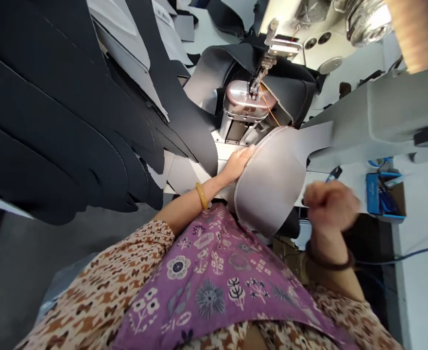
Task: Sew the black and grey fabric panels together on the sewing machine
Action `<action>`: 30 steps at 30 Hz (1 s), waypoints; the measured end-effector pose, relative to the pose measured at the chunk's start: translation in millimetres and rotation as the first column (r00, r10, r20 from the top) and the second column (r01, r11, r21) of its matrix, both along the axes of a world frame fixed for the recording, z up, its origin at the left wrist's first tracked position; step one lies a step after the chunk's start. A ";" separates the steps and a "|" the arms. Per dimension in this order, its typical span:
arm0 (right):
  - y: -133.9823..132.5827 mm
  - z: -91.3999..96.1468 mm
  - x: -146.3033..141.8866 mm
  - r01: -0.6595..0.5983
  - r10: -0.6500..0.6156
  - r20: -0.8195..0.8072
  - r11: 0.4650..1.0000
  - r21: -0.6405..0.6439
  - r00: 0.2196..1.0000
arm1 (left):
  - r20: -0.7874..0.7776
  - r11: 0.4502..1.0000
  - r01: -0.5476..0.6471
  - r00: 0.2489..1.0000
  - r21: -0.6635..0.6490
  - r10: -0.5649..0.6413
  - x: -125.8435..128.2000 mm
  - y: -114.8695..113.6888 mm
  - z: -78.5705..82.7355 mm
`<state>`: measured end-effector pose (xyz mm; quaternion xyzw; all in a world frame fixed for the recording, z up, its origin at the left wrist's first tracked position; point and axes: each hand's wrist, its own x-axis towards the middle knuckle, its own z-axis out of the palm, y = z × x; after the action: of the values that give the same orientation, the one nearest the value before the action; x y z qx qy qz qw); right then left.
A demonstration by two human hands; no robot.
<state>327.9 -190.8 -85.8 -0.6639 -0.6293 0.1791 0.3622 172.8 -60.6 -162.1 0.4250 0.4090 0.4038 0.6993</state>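
A grey mesh fabric piece with a stitched rim lies in front of the sewing machine's post bed, an orange thread running from the needle down to it. My left hand lies on the piece's left edge, fingers stretched along the rim; a yellow bangle is on that wrist. My right hand hovers to the right of the piece, curled into a blurred fist near a small blue-handled tool. What it holds, if anything, is hidden.
A thick stack of black and grey cut fabric panels hangs at the left. The sewing machine head fills the top right, with more dark fabric behind the needle. A blue box of small items sits at the right.
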 end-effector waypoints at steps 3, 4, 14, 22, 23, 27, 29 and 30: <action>36.6 -16.8 9.1 0.158 -0.156 -0.068 0.987 0.040 0.985 | 0.029 0.999 0.042 0.999 -0.003 -0.042 0.9 -3.5 2.5; 48.8 -22.9 11.4 0.189 -0.187 -0.061 0.981 0.036 0.981 | 0.039 0.999 0.041 0.998 -0.002 -0.041 1.2 -5.3 3.3; 86.2 -40.1 43.0 0.210 -0.195 0.368 0.978 -0.001 0.909 | 0.037 0.999 0.043 0.998 -0.030 -0.042 -8.8 -15.0 6.8; 94.2 10.1 69.9 0.516 -0.318 0.659 0.847 -0.125 0.681 | 0.031 0.999 0.011 0.999 -0.044 -0.009 -10.9 -20.1 10.2; 92.5 11.0 69.1 0.495 -0.291 0.659 0.857 -0.142 0.694 | 0.027 0.999 0.014 1.000 -0.034 -0.013 -10.8 -20.2 10.7; 86.7 7.4 56.7 0.245 -0.213 0.485 0.969 -0.004 0.848 | 0.006 0.999 0.011 1.000 -0.033 -0.011 -8.9 -19.8 10.3; 91.0 6.5 40.6 0.120 -0.166 0.367 0.982 0.143 0.915 | 0.014 0.999 0.003 1.000 -0.037 -0.002 -7.2 -19.8 9.0; 96.0 6.8 30.0 0.074 -0.134 0.335 0.980 0.185 0.932 | 0.021 0.999 0.001 1.000 -0.037 0.000 -6.4 -19.9 8.3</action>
<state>357.9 -94.8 -79.1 -0.6843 -0.6599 -0.0141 0.3099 166.4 -80.5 -153.8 0.4081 0.4090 0.4005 0.7112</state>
